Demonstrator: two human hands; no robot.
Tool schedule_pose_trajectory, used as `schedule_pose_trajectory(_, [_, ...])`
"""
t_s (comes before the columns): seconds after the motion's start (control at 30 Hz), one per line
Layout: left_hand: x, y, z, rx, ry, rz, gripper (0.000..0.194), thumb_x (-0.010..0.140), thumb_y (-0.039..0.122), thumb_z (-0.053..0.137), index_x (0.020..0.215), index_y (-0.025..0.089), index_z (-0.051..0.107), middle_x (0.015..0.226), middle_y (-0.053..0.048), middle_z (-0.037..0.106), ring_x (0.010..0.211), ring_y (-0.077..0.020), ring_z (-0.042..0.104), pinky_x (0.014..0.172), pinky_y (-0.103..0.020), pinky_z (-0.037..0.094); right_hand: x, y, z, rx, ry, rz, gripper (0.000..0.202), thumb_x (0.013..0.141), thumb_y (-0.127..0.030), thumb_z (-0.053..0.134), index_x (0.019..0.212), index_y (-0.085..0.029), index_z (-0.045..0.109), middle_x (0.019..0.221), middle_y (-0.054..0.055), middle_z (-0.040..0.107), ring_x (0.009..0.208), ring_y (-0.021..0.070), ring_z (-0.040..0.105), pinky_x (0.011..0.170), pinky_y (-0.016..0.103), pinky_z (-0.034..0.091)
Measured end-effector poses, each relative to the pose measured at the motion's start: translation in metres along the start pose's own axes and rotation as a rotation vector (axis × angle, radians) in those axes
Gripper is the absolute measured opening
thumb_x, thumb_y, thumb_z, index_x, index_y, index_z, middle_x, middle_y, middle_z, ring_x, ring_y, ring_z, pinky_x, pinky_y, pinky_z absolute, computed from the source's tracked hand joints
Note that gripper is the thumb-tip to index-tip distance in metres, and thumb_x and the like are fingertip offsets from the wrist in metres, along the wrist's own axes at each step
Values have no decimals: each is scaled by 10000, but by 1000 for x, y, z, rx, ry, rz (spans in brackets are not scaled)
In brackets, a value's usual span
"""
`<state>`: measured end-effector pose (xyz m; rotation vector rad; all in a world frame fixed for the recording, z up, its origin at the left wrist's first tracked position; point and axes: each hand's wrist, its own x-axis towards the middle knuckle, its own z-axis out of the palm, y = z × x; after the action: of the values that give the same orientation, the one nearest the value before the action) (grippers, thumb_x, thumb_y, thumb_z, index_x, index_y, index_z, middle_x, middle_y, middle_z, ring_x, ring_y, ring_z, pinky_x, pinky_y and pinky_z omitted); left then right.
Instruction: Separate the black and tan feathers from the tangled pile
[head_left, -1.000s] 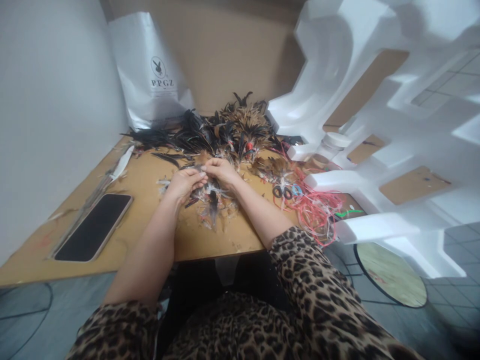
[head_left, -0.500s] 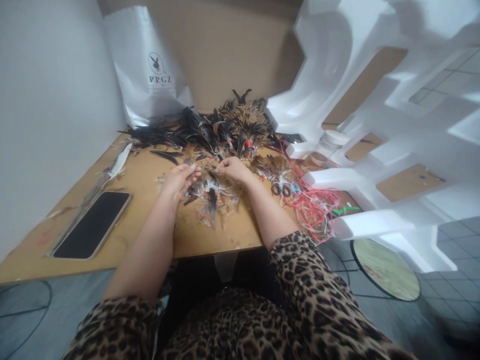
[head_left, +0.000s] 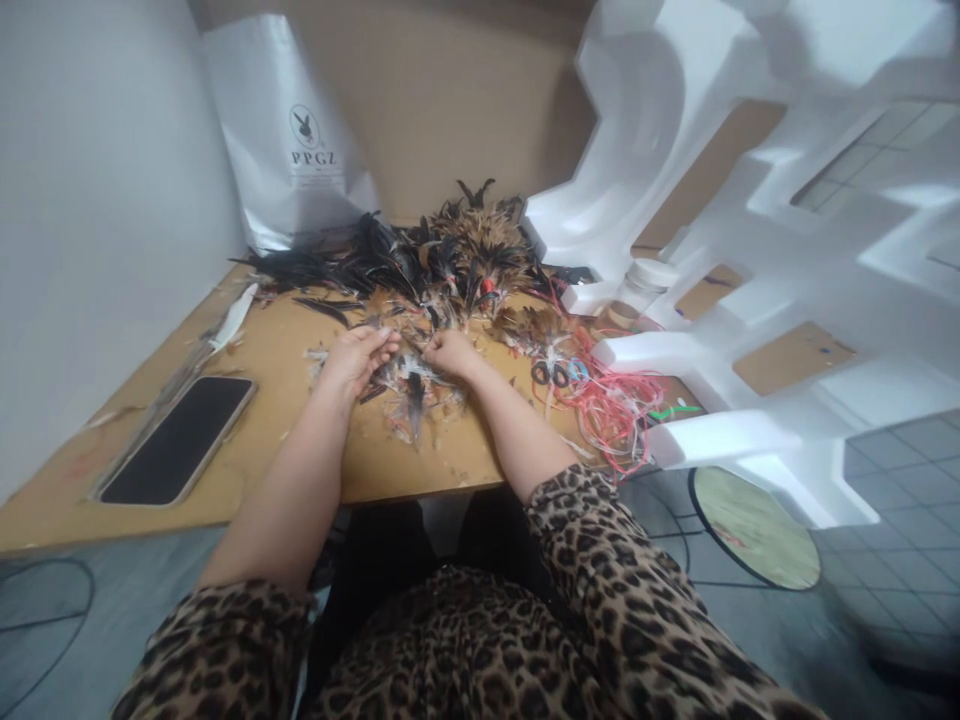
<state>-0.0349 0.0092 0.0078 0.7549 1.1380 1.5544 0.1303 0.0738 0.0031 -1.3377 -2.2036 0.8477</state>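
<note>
Feathers (head_left: 415, 392) lie scattered on a table (head_left: 442, 470), below and between a person's two bare hands.
The left hand (head_left: 366, 358) is loosely curled, thumb near the fingertips; whether it pinches anything is too small to tell. The right hand (head_left: 451, 354) is apart from it, fingers bent inward above the scattered feathers, and its grip cannot be made out either. Behind them, a heap of dark and brown plumes (head_left: 390, 262) spreads in front of a white bag (head_left: 292, 150). To the right, scissors (head_left: 550, 375) lie beside tangled pink string (head_left: 611, 420), near white foam (head_left: 720, 440) and a lidded jar (head_left: 646, 285). To the left lies a phone (head_left: 180, 440), screen dark.
</note>
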Motion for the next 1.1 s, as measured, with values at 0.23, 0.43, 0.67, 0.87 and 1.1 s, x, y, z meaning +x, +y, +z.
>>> schedule_pose_trajectory(0.23, [-4, 2, -7, -51, 52, -23, 65, 726, 126, 660, 686, 104, 614, 716, -56, 685, 559, -60, 616, 479, -116, 460, 0, -3, -3, 712, 0, 130, 153, 671, -238, 661, 663, -148, 537, 431, -78, 468, 363, 36, 399, 389, 153, 287])
schedule_pose_trajectory(0.43, [-12, 1, -2, -148, 20, -52, 82, 754, 92, 622, 675, 100, 602, 717, -57, 687, 576, -72, 633, 486, -122, 476, 2, -7, -2, 1036, -82, 188, 198, 655, -187, 696, 682, -155, 502, 476, -60, 552, 363, 55, 487, 323, 137, 263])
schedule_pose_trajectory(0.67, [-20, -4, 5, -133, -7, -86, 77, 710, 103, 679, 708, 87, 605, 754, -74, 694, 590, -78, 644, 493, -122, 475, 3, -11, 9, 1109, -72, 144, 229, 634, -206, 722, 707, -152, 512, 517, -50, 588, 425, 55, 540, 369, 130, 339])
schedule_pose_trajectory(0.87, [-23, -5, 6, -125, -43, -149, 86, 696, 69, 678, 700, 84, 594, 725, -72, 684, 608, -112, 663, 491, -142, 486, -4, -24, 12, 994, 56, 87, 198, 666, -244, 682, 702, -164, 504, 443, -75, 529, 371, 41, 447, 382, 143, 291])
schedule_pose_trajectory(1.1, [-21, -5, 1, -167, -105, -214, 85, 735, 21, 616, 676, 79, 595, 644, -56, 650, 549, -87, 630, 459, -121, 463, -9, -29, 19, 958, 82, 24, 219, 643, -288, 689, 686, -156, 519, 475, -83, 513, 421, 31, 428, 449, 151, 329])
